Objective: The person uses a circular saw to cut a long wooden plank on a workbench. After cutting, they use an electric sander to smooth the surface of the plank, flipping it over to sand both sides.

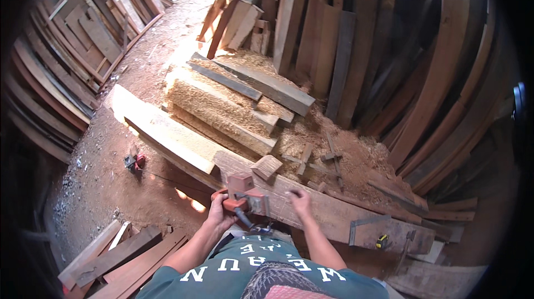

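My left hand (221,215) is wrapped round the orange handle of a red-orange power tool (248,198), which looks like an electric planer. The tool is held tilted at the near edge of a long wooden beam (328,213), with a grey metal face toward the right. Whether it touches the beam I cannot tell. Over the beam, to the right of the tool, is my right hand (301,203). Its fingers are curled with the tips together; anything between them is too small to make out. A short wood block (266,167) lies on the beam just beyond the tool.
A metal square (364,225) and a yellow tape measure (382,240) lie toward the beam's right end. Sawdust-covered timbers (222,111) are stacked beyond it. Boards (325,38) lean at the back. A small red tool (136,161) sits on the floor, left; planks (125,257) lie lower left.
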Demonstrator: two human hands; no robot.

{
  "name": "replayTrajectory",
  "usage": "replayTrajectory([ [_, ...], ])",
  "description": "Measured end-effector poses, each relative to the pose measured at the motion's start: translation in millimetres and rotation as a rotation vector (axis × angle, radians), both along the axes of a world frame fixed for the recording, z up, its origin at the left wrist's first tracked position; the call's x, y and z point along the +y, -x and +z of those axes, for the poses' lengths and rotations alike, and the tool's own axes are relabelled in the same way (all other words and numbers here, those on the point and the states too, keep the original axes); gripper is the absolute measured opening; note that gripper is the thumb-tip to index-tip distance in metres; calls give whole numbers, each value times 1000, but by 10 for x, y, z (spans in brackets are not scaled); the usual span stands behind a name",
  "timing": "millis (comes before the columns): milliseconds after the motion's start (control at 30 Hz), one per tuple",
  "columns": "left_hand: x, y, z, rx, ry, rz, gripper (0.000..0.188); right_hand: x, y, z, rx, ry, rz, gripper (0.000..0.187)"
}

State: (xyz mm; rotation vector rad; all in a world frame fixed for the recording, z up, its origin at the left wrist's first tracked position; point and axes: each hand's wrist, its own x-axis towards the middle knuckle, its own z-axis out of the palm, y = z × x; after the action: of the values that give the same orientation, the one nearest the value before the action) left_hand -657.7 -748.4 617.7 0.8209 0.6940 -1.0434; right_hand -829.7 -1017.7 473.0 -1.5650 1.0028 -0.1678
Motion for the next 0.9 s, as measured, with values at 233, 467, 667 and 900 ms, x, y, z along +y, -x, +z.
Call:
replayTrajectory([
  [233, 836, 244, -818, -59, -167, 188, 34, 1158, -1093, 931, -216, -5, 629, 23],
  [467, 989, 570, -850, 155, -271, 175, 34, 1285, -1023, 1071, -343, 131, 935, 15],
  [667, 1197, 685, -1301, 175, -235, 256, 39, 1429, -1202, 1243, -435, 184, 1024, 16],
  [900, 965, 574, -739, 193, -296, 207, 37, 871, -1663, -155, 104, 195, 855, 22],
])
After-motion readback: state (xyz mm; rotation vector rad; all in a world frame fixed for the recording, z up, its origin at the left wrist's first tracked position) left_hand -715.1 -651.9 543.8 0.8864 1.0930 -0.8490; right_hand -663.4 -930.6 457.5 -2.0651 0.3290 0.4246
